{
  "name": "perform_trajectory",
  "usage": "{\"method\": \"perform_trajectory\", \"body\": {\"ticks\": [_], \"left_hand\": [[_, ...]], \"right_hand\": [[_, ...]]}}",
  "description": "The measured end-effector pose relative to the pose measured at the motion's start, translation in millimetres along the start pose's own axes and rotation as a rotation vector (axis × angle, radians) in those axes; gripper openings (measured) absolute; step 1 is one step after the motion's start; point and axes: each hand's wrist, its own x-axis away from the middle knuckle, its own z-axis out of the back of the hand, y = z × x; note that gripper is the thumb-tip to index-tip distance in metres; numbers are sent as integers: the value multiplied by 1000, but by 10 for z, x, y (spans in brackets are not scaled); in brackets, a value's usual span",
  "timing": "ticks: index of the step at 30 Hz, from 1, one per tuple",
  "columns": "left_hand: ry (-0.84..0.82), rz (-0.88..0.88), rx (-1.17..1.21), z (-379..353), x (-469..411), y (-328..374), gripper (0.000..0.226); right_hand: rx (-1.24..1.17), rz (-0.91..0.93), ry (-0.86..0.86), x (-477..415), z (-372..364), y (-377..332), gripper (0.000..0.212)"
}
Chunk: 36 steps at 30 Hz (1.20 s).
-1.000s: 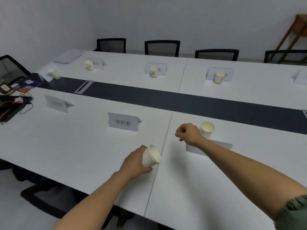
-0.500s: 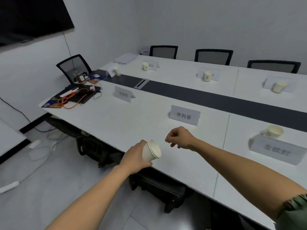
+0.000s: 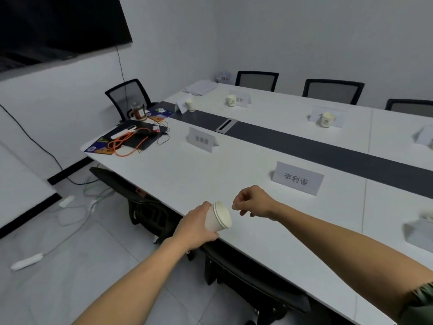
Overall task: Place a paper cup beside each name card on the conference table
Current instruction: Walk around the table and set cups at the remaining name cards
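Note:
My left hand (image 3: 196, 227) grips a small stack of white paper cups (image 3: 219, 219), tilted with the rim toward my right hand. My right hand (image 3: 254, 202) hovers just right of the rim with fingers curled, holding nothing that I can see. A name card (image 3: 297, 178) stands on the white conference table (image 3: 210, 174) beyond my hands with no cup beside it. Another card (image 3: 201, 139) farther left also stands alone. Cups (image 3: 326, 119) (image 3: 231, 100) (image 3: 190, 105) stand by the far-side cards. A blurred card (image 3: 419, 233) with a cup behind it sits at the right edge.
A black mat with orange cables (image 3: 131, 139) and a jar (image 3: 138, 110) occupies the table's left end. Black chairs (image 3: 332, 90) line the far side, and others are tucked under the near edge (image 3: 150, 202). Power strips and cords (image 3: 28, 260) lie on the floor.
The view has swung left along the table. The cup set down by the right-hand card has slid to the frame's edge. My right hand has come close to the stack's rim.

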Motion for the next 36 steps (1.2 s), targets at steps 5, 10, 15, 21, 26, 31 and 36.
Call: {"method": "perform_trajectory", "body": {"ticks": [5, 10, 15, 21, 26, 31, 36], "left_hand": [[-27, -17, -26, 198, -664, -2, 68], [-31, -68, -6, 359, -1258, 67, 67], [-70, -134, 4, 423, -1769, 67, 68], [-150, -247, -25, 496, -2406, 33, 68], [-217, -358, -36, 590, -2857, 47, 66], [-291, -456, -44, 506, -3135, 108, 64], [-372, -507, -44, 296, -3226, 249, 64]], "right_hand": [[-6, -4, 9, -532, 190, -79, 11], [-7, -13, 67, -953, 489, -202, 7], [-13, -62, 127, -1263, 710, -218, 6], [-58, -136, 246, -1585, 838, -186, 8], [-109, -197, 343, -1754, 948, -226, 8], [-160, -267, 445, -1758, 982, -131, 4], [-206, -338, 500, -1615, 1028, 66, 6]]}}
